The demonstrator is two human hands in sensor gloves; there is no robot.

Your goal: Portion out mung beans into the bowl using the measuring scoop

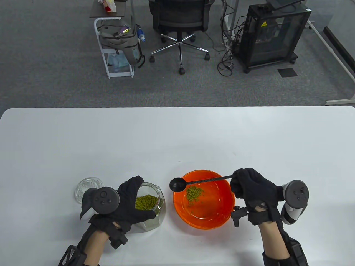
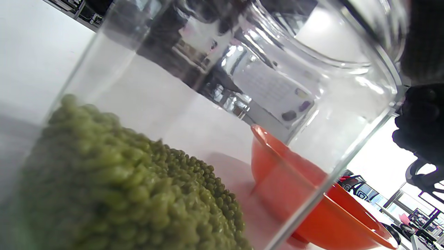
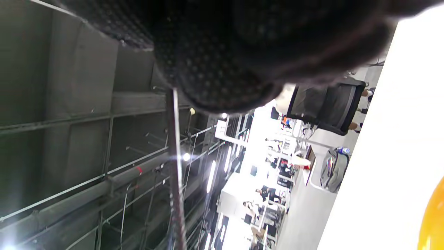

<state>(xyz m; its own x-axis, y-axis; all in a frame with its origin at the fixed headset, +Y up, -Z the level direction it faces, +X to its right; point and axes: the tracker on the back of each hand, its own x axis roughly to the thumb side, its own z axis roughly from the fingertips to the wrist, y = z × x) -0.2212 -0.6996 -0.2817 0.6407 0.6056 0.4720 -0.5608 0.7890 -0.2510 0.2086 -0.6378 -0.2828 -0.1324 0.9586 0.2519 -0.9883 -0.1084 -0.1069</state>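
Observation:
An orange bowl [image 1: 216, 219] sits near the table's front, with a small heap of mung beans [image 1: 194, 193] inside. My right hand [image 1: 251, 187] grips the handle end of a black measuring scoop [image 1: 176, 184], whose round head hangs over the bowl's left rim. Left of the bowl stands a clear glass jar [image 1: 158, 210] partly filled with mung beans [image 1: 146, 201]; my left hand [image 1: 133, 202] is wrapped around it. The left wrist view shows the jar [image 2: 312, 80] close up, its beans [image 2: 114, 187], and the bowl [image 2: 326, 222] behind it. In the right wrist view the scoop handle [image 3: 176, 173] runs down from my glove.
A glass lid [image 1: 84, 187] lies on the table just left of the jar. The white table [image 1: 166, 138] stretches away behind the bowl. Beyond its far edge stand an office chair [image 1: 180, 19], a small cart [image 1: 116, 41] and a black cabinet [image 1: 273, 33].

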